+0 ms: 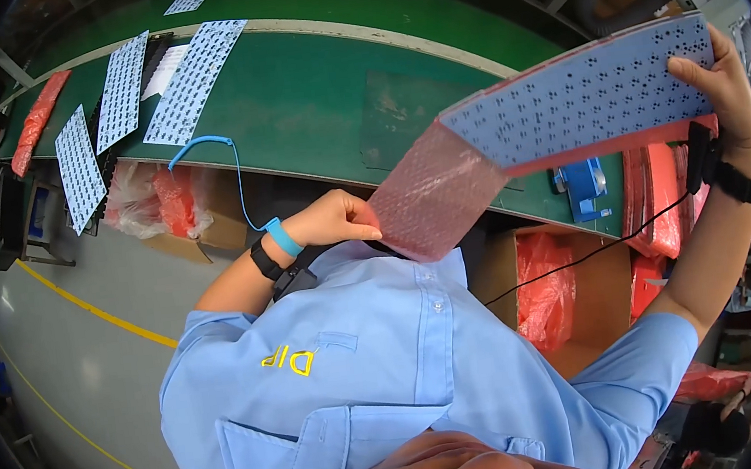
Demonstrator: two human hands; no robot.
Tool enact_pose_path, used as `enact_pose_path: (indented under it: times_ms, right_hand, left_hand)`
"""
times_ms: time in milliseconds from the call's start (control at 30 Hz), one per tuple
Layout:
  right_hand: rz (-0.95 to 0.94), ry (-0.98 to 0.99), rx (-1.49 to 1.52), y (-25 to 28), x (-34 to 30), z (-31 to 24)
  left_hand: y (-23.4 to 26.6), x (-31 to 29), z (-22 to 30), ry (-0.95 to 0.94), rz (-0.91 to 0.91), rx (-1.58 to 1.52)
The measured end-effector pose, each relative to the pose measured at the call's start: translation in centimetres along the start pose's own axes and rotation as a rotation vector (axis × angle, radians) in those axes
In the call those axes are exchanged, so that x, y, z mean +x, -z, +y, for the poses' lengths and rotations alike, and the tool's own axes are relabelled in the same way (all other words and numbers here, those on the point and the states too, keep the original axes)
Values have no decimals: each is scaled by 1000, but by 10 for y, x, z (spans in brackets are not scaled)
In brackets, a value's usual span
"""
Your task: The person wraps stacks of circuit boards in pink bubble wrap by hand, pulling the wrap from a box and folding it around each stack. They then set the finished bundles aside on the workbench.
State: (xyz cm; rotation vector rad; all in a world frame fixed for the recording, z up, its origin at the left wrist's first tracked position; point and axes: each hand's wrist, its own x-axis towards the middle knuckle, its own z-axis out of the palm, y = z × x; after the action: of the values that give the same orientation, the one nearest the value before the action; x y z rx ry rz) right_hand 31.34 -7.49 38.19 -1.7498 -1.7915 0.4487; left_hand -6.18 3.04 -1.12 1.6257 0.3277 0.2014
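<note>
A long light-blue circuit board panel dotted with dark spots is held up at a tilt over the right part of the bench. My right hand grips its far right end, thumb lying across the face. The panel's left end meets a pink bubble-wrap bag, and more pink wrap shows along its lower edge. At the bag's left edge, my left hand is closed with thumb and fingers pinching the film. A blue wrist strap with a cord circles my left wrist.
Several similar panels lie on the green bench at left, near a red bubble-wrap piece. A blue tape dispenser and stacked red bags stand at right. Below are cardboard boxes with red wrap. A black cable crosses before me.
</note>
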Motion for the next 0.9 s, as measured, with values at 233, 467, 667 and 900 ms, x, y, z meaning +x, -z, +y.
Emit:
enact_pose_path:
  times_ms: [233, 467, 667, 900]
  right_hand:
    - [153, 200, -462, -96, 19, -3]
    - [269, 432, -981, -280, -14, 63]
    - [205, 289, -845, -369, -54, 88]
    - [157, 210, -721, -384, -36, 86]
  left_hand:
    - [-29, 22, -22, 158, 77, -609]
    - [-43, 48, -18, 95, 248, -584]
    - [-38, 29, -27, 140, 326, -464]
    - [-31, 23, -27, 156, 292, -526]
